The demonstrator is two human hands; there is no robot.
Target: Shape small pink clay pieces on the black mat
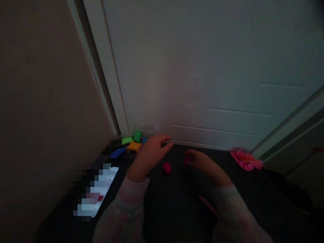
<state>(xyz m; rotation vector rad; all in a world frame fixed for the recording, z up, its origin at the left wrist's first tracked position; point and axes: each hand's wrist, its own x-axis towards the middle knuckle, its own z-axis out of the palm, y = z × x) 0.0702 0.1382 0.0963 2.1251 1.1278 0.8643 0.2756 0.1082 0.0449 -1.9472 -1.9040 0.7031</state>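
My left hand (154, 150) hovers over the dark surface with thumb and forefinger apart, and nothing shows between them. Just below its fingers lies a round pink lump (167, 168), apparently modelling clay. A small pink piece (186, 161) that looks like the same clay is pinched in the fingertips of my right hand (197, 158), to the right of the lump. Under my right forearm lies a thin pink stick-like thing (207, 205), partly covered by the sleeve. The light is dim and the fingers are slightly blurred.
Left of my left hand are several small coloured packets: light green (127, 140), green (137, 136), orange (134, 146) and blue (117, 153). A lit phone (107, 185) lies nearer on the left. A pink flower-shaped thing (246, 159) sits far right. A white panel (157, 67) rises behind.
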